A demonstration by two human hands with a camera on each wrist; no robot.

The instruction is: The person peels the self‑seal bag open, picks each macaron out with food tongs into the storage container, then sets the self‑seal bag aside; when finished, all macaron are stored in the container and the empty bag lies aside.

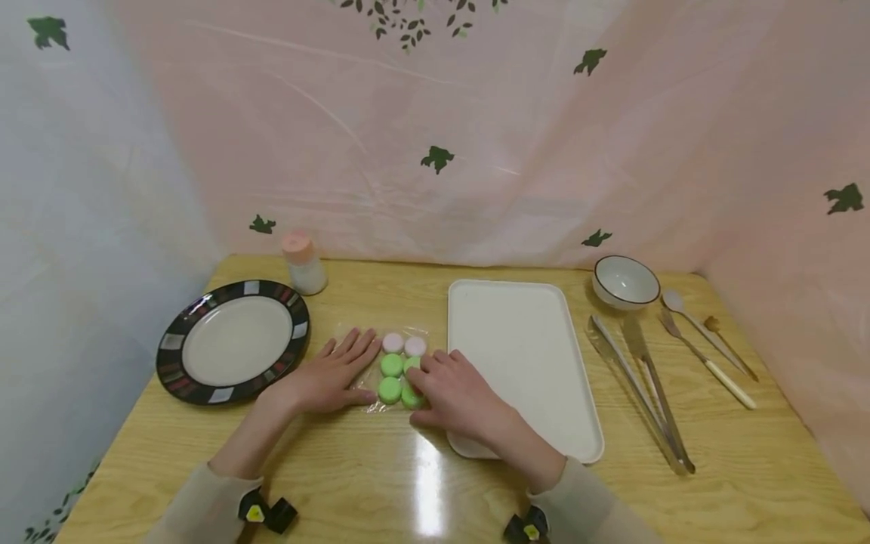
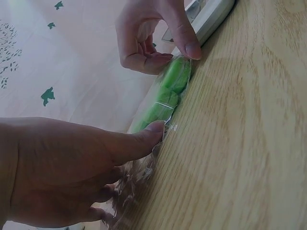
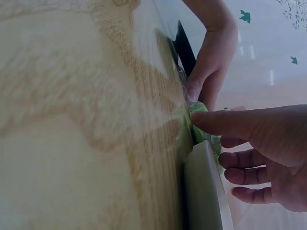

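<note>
Left hand splays on — and right hand pinches — a clear packet of green and pink rounds.

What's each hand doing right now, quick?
Left hand: open, fingers straight, resting on the clear packet.
Right hand: closed, thumb and finger pinching the packet at a green round piece.

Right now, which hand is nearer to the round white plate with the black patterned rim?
Left. The left hand lies just right of the plate; the right hand is farther off, at the right side of the clear plastic pack of green and pink discs.
</note>
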